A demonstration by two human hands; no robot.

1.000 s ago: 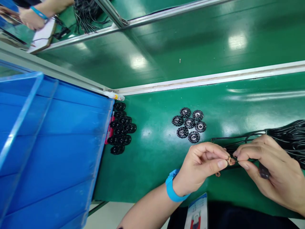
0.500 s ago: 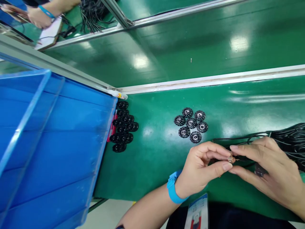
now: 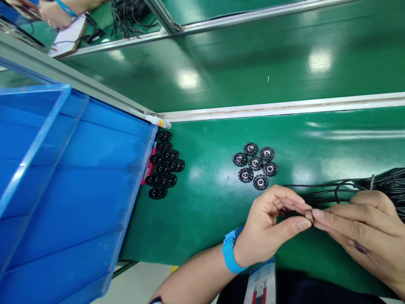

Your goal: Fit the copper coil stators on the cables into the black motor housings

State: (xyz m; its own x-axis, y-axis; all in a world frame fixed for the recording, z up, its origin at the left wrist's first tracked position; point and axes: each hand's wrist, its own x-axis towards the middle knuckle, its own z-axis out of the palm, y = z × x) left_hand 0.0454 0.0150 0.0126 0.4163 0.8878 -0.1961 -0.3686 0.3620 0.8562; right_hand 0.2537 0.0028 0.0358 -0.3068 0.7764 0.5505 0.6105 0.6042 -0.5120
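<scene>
My left hand (image 3: 268, 221), with a blue wristband (image 3: 232, 251), pinches a small copper-coloured metal part (image 3: 309, 216) between thumb and fingers. Something small and dark red (image 3: 284, 211) shows behind its curled fingers. My right hand (image 3: 363, 232) is closed, thumb and fingertips pressed together against the part's right end; what lies between them is hidden. A dark piece (image 3: 360, 247) peeks out below its fingers. Behind both hands runs a bundle of black cables (image 3: 390, 181). Beyond my left hand, several round black parts with metal centres (image 3: 255, 163) lie in a cluster.
A large blue bin (image 3: 69, 185) fills the left side. Beside it are stacked black round parts (image 3: 164, 164), a red object (image 3: 149, 166) and a white bottle (image 3: 158, 121). A white rail (image 3: 253, 111) crosses the green table (image 3: 202, 219). Another person's hand (image 3: 55, 12) works at the upper left.
My right fingertips have closed together against the copper-coloured part, where they were apart around its end. My left hand keeps its pinch. The view has shifted slightly.
</scene>
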